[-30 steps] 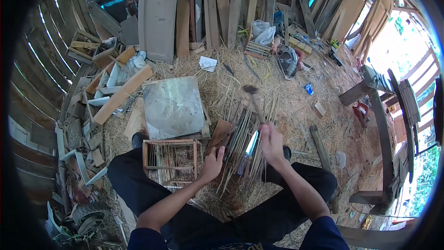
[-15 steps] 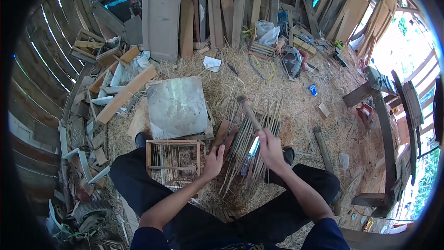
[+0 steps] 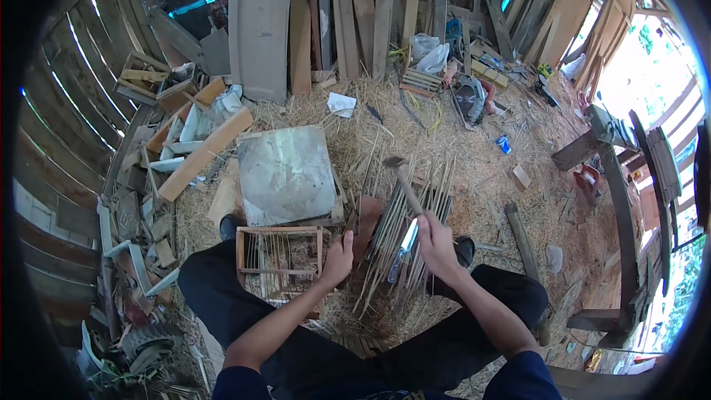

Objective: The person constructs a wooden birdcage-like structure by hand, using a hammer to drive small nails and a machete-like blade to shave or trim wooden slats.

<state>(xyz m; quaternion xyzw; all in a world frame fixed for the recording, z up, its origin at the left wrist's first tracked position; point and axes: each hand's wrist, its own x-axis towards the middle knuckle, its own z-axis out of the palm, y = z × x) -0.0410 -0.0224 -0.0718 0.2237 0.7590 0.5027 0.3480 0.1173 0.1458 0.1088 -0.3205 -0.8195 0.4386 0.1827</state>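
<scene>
Your right hand (image 3: pixel 435 243) is wrapped around the wooden handle of a hammer (image 3: pixel 407 191), thumb side up, with the dark head angled up and to the left, above the straw. Below it lies a loose bundle of thin sticks (image 3: pixel 437 191), most of them pointing away from you, and a knife (image 3: pixel 406 243) with a bright blade and a bluish handle rests among them, just left of your right hand. Your left hand (image 3: pixel 338 259) is beside the right edge of a small wooden frame (image 3: pixel 280 230) strung with thin rods; its fingers are curled in and its thumb points up, but you cannot tell from here whether it is gripping the frame or anything else. A brown board (image 3: pixel 367 216) lies between that hand and the sticks. The frame sits in front of your left leg, with a grey square panel (image 3: pixel 287 170) just beyond it. Farther out, a white sheet of paper (image 3: pixel 341 104) lies on the straw, and a dark wooden pole (image 3: pixel 522 238) lies to the right of your right foot (image 3: pixel 465 250).
</scene>
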